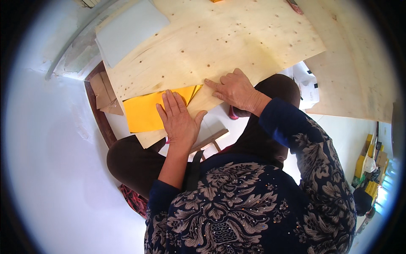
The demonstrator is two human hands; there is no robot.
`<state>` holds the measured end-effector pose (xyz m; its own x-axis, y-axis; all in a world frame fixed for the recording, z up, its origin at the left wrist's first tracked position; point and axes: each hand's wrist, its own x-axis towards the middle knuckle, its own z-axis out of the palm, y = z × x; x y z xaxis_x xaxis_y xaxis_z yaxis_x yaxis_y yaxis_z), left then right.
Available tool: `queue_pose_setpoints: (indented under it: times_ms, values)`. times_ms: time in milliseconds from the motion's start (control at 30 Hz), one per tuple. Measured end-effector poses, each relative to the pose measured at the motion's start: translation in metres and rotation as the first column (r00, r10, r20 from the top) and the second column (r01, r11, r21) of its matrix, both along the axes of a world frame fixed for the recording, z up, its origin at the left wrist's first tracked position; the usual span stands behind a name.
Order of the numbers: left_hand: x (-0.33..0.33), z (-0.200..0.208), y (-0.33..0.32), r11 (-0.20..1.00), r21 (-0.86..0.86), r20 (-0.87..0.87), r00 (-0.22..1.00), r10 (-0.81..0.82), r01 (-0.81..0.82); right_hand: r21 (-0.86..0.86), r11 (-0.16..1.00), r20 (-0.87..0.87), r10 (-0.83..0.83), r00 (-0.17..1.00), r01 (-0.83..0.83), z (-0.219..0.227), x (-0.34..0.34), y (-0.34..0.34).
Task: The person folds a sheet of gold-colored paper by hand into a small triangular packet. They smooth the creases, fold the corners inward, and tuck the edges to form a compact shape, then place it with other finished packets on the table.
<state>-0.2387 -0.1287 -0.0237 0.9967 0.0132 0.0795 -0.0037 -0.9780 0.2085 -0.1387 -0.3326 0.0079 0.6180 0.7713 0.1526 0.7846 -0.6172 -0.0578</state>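
A folded sheet of bright yellow paper (144, 112) lies at the near left edge of the plywood board (249, 46). My left hand (179, 120) rests flat on it, fingers stretched out and thumb spread to the right. The paper narrows to a folded point on its right side, with a dark line along the crease. Just right of that point, my right hand (237, 89) touches the board with its index finger extended and the other fingers curled. I see nothing held in the right hand.
A stack of pale translucent sheets (131, 31) lies at the board's far left. A red-handled tool (294, 6) sits at the far right edge. Brown cardboard (105, 93) stands below the board's left side, and a white printed bag (305, 86) beyond my right knee.
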Motion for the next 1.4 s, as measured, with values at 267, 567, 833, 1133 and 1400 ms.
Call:
queue_pose_setpoints:
  times_ms: [267,567,833,1133,1400]
  values:
    - [0.0,-0.003,0.0,1.0,-0.004,-0.04,0.999,0.023,-0.023,0.428,0.902,0.024,-0.07,0.997,0.053,0.003,-0.032,0.017]
    - [-0.001,-0.005,0.002,0.994,0.113,-0.018,1.0,-0.002,0.004,0.194,0.981,-0.159,0.038,0.987,-0.006,-0.025,-0.045,0.054]
    - [0.0,0.003,-0.004,0.999,0.015,-0.025,0.999,0.032,-0.031,0.055,0.992,-0.114,-0.106,0.988,0.113,-0.018,-0.028,0.013]
    - [0.004,0.014,0.001,0.999,-0.047,-0.163,0.986,-0.023,0.015,0.418,0.9,-0.278,-0.004,0.961,0.124,0.003,-0.04,0.002]
    - [0.007,0.014,0.008,0.996,-0.075,-0.232,0.97,-0.068,0.052,0.437,0.893,-0.449,0.111,0.886,0.109,-0.004,-0.025,0.021]
